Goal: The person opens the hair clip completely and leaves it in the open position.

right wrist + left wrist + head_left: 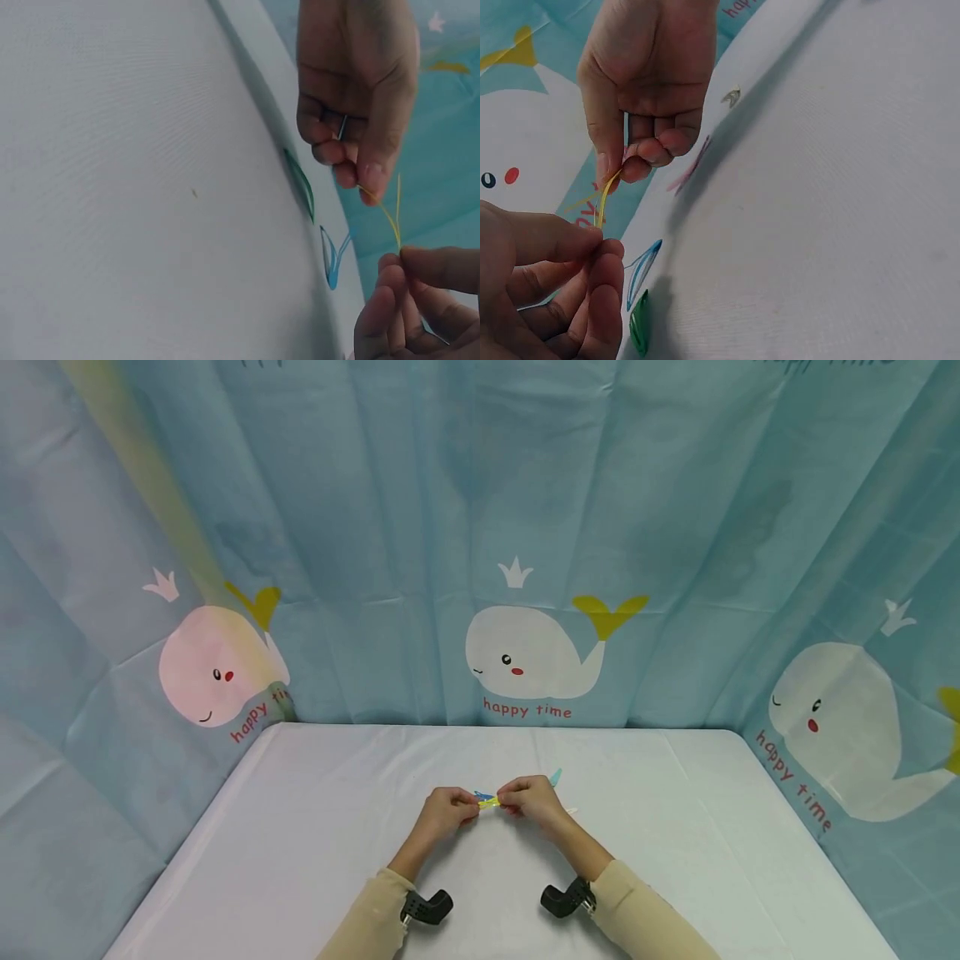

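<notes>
In the head view my left hand (447, 808) and right hand (528, 795) meet over the middle of the white table. Between them runs a thin yellow strand (489, 802), pinched at one end by each hand's thumb and fingers. The left wrist view shows this yellow strand (606, 196) slightly bent between both sets of fingertips. From the right wrist side, the yellow strand (395, 225) forks, with a loose end sticking up. Just below the hands lie a blue strand bundle (643, 274) and a green one (639, 324).
A pink-purple bundle (694, 169) and a small pale one (732, 97) lie along the table farther right. Beyond my right hand shows a teal piece (556, 777). A blue whale-print curtain (420, 527) surrounds the white tabletop (315, 827).
</notes>
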{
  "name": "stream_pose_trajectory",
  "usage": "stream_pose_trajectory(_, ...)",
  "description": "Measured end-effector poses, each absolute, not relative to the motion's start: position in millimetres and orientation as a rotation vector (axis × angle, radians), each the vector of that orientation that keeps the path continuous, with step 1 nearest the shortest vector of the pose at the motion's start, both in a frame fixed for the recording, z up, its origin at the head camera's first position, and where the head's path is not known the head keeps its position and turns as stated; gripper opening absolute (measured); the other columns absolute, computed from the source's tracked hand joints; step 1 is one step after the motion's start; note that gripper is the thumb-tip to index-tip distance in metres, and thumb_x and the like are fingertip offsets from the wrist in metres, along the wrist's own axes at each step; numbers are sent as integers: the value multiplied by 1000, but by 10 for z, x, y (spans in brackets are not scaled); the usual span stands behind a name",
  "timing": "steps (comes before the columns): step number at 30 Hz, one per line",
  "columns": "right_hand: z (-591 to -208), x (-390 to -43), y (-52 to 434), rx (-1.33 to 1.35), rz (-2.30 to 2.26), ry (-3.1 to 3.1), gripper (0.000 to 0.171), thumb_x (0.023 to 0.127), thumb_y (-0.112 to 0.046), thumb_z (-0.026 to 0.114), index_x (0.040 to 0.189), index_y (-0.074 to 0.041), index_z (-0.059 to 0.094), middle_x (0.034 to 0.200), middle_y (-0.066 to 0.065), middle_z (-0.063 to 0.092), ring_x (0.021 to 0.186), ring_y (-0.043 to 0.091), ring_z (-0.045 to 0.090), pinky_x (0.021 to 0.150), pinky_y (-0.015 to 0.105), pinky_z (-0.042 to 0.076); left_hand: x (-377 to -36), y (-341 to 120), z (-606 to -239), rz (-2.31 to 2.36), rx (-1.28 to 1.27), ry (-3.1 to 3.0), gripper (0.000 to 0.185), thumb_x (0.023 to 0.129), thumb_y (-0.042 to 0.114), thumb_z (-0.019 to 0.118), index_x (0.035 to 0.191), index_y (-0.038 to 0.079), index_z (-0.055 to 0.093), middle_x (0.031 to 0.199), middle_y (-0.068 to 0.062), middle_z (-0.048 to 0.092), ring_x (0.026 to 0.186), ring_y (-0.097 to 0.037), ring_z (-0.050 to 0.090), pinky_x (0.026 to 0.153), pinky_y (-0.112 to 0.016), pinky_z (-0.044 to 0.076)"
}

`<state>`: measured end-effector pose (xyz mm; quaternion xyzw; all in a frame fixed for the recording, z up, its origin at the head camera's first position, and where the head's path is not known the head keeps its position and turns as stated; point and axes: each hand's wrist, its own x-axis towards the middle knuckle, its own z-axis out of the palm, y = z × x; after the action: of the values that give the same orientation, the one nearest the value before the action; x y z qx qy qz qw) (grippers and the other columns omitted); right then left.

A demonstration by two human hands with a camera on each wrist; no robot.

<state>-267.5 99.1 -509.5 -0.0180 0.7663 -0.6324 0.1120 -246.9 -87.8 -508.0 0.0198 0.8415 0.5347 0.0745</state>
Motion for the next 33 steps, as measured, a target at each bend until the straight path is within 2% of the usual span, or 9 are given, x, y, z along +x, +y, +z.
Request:
stream_pose_trajectory(14, -5061, -2562, 952, -126, -1519, 2561, 5, 79, 2, 68, 79, 3, 73, 60, -1, 61, 52, 7, 50, 50, 21, 41, -2379, -785, -5080, 1333, 123, 2741, 4, 81, 6, 72, 83, 2, 72, 66, -2, 65, 57, -8, 53, 55, -22, 43)
stream_pose_trajectory(22, -5082, -2533, 933, -265, -1322, 2684, 6, 75, 3, 71, 71, 1, 73, 61, 3, 65, 51, 7, 50, 49, 21, 42, -2350, -767, -5076, 1131, 152, 2835, 6, 80, 10, 73, 79, 4, 71, 65, 1, 61, 59, -10, 48, 56, -23, 39)
stream_pose_trajectory(33, -5096, -2525, 900, -321, -1169, 2773, 8, 74, 1, 73, 67, -2, 73, 60, 2, 65, 55, 9, 49, 49, 20, 40, -2326, -757, -5054, 1084, 176, 2819, 7, 81, 4, 70, 75, 6, 71, 64, 1, 61, 57, -9, 49, 55, -23, 40)
